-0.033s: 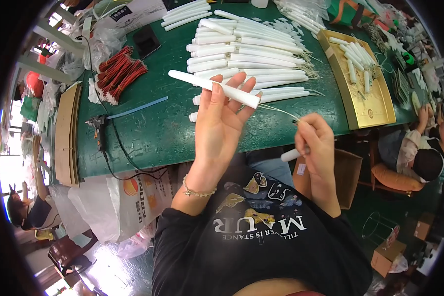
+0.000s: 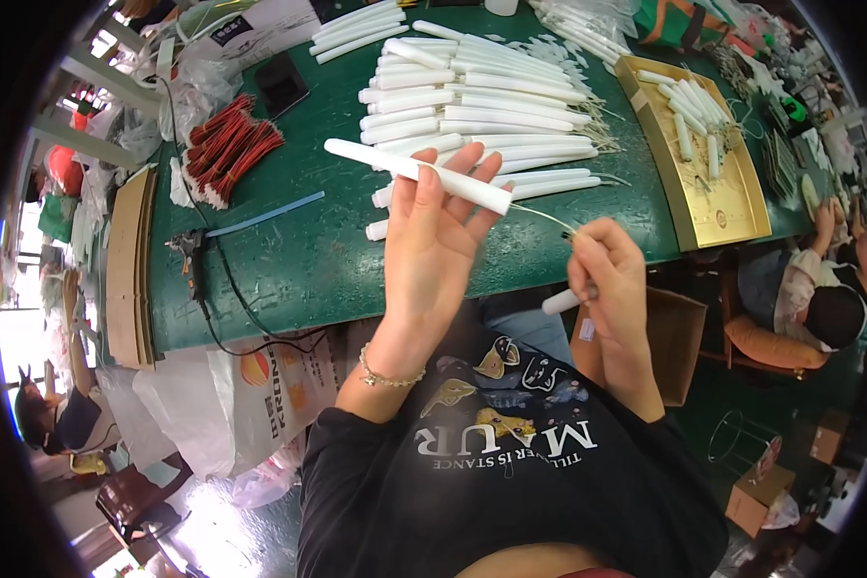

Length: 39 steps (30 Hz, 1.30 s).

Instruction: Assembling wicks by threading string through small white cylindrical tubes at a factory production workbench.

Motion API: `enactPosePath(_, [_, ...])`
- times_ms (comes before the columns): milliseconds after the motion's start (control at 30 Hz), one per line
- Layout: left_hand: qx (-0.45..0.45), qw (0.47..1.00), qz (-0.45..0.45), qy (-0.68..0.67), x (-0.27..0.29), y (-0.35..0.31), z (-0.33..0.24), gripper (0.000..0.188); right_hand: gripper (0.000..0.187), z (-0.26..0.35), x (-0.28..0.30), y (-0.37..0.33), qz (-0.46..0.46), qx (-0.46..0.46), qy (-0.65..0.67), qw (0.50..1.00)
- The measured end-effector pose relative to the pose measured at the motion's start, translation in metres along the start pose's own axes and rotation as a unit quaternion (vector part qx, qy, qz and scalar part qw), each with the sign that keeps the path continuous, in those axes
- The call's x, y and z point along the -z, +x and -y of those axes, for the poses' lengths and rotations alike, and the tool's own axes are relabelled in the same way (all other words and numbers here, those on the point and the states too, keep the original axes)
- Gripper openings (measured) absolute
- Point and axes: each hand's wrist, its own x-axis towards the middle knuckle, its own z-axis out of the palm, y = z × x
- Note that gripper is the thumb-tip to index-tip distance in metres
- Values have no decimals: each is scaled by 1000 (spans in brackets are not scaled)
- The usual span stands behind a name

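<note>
While left hand (image 2: 430,236) grips smooth tapered stick (image 2: 385,162), right hand (image 2: 615,279) clasps thin wire (image 2: 547,216), cylinder (image 2: 561,302).

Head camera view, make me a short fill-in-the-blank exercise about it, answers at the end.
1. The ____ hand grips the long white stick.
2. The ____ hand pinches the stick's thin wire.
3. The strip beside the glue gun is ____.
4. The table is ____.
Missing words: left; right; blue; green.

Evenly bright light, white glare on the floor (image 2: 207,520), curved edges, black fisheye rim
</note>
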Motion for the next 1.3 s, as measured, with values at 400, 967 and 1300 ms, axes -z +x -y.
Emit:
enactPosePath(400, [9, 997, 44, 55, -4, 0, 19, 39, 11, -9, 6, 4, 64, -13, 34, 997])
enactPosePath(967, [-46, 995, 33, -79, -16, 15, 32, 26, 13, -22, -9, 3, 108, -78, 125, 983])
enactPosePath(1300, [-108, 992, 15, -68, -20, 16, 33, 29, 13, -26, -10, 6, 119, -88, 152, 977])
